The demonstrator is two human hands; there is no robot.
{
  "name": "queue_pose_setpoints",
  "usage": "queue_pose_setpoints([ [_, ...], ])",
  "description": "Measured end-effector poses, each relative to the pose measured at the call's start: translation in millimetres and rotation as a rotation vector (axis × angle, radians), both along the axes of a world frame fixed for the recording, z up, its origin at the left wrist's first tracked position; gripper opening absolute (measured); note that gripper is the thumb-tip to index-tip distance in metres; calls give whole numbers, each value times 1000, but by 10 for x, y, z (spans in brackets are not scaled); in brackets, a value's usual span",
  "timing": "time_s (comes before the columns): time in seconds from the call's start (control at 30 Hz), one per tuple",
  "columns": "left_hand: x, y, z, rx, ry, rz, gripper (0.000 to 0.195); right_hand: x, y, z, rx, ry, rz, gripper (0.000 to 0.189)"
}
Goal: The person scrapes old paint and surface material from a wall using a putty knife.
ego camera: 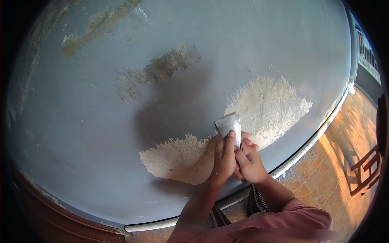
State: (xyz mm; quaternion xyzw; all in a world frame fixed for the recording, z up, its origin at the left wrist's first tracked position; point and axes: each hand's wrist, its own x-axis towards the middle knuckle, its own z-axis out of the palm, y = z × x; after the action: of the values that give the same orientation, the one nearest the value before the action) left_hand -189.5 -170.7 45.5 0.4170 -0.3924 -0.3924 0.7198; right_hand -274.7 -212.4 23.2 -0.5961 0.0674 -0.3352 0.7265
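Observation:
A metal scraper (229,124) with a wide flat blade rests over a blue-grey painted wall (188,112). My left hand (225,156) grips it near the blade, one digit pressed along the metal. Around the handle, mostly hidden by fingers, my right hand (250,162) is closed. To the right of the blade is a pale, ragged-edged patch (270,106) stripped of paint. Another pale patch (176,158) spreads to the left of my hands, partly in shadow. Higher up, a darker brownish scraped patch (164,66) marks the paint.
A white strip (316,141) runs along the wall's foot. Pale flakes lie on the orange tiled floor (319,173). A reddish-brown wooden piece of furniture (366,170) stands at right, a brown panel (60,221) at lower left. Another worn patch (103,24) is at upper left.

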Motion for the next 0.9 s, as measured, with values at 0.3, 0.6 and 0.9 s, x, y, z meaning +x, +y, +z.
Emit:
queue_pose_setpoints([
  [0.3, 78, -184, 127, 12, -69, 2, 44, 91, -196, 28, -30, 56, -138, 18],
  [0.6, 3, -112, -161, -41, 203, -67, 48, -35, -43, -37, 58, 94, -91, 16],
  [0.9, 97, -173, -278, -78, 60, -8, 48, 115, -75, -223, -26, 7, -154, 21],
])
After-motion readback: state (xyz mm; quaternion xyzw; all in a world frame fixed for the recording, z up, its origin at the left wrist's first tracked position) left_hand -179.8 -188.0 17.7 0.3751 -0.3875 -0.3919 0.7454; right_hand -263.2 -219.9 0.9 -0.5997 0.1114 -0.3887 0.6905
